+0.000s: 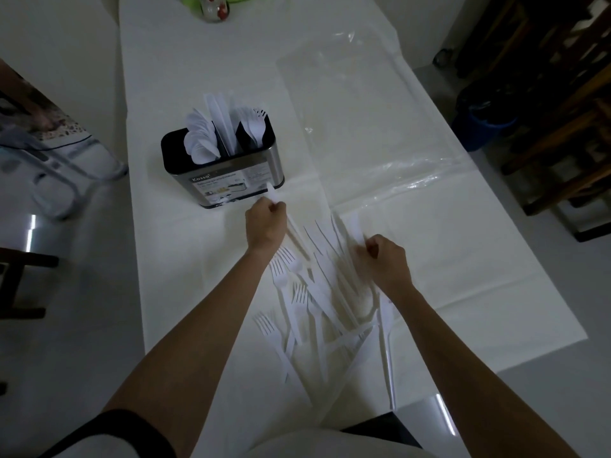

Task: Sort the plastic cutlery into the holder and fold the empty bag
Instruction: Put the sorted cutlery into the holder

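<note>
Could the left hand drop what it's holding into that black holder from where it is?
Probably yes. The left hand, closed on a white utensil, sits just in front of the holder, with nothing between them; the top is open, though already fairly full.

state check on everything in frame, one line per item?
left hand: closed on a white cutlery piece, beside the holder
right hand: closed on cutlery from the pile
holder: upright, partly filled with spoons, knives and forks
cutlery pile: loose on the table, unsorted
plastic bag: lying flat, unfolded, looks empty
</note>
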{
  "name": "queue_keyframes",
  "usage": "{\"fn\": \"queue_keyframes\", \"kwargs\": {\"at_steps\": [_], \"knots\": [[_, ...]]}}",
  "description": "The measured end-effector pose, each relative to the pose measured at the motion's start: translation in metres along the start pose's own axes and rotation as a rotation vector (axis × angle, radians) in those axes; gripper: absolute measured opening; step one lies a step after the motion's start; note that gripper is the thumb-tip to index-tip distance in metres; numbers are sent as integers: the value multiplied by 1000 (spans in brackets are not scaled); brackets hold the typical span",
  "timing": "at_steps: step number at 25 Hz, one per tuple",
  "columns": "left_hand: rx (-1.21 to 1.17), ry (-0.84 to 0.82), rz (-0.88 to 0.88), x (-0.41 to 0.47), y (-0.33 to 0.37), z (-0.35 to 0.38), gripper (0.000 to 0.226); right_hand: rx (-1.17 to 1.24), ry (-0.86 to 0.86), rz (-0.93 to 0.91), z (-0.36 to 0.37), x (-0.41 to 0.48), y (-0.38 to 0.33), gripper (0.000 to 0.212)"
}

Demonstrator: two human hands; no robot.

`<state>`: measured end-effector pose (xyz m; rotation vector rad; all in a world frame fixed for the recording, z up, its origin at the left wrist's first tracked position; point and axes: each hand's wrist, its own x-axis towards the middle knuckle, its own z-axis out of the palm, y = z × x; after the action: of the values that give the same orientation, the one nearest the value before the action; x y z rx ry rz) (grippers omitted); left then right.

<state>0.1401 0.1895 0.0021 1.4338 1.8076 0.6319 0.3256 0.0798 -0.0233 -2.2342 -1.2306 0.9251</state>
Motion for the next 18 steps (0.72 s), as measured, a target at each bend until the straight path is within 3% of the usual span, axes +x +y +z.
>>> {"fn": "queue_keyframes", "kwargs": {"at_steps": [3,5,12,18], "knots": [[-285,55,-23,-2,17,0,19,108,10,9,-9,3,3,13],[-353,21,-59,-8,25,1,18,118,1,22,-11,6,2,11],[-136,-140,-122,-61,2,4,26,-122,-49,-48,7,10,-17,31],[-312,-229,-314,-89,1,9,15,-203,-38,-132,1,1,-13,21]]}}
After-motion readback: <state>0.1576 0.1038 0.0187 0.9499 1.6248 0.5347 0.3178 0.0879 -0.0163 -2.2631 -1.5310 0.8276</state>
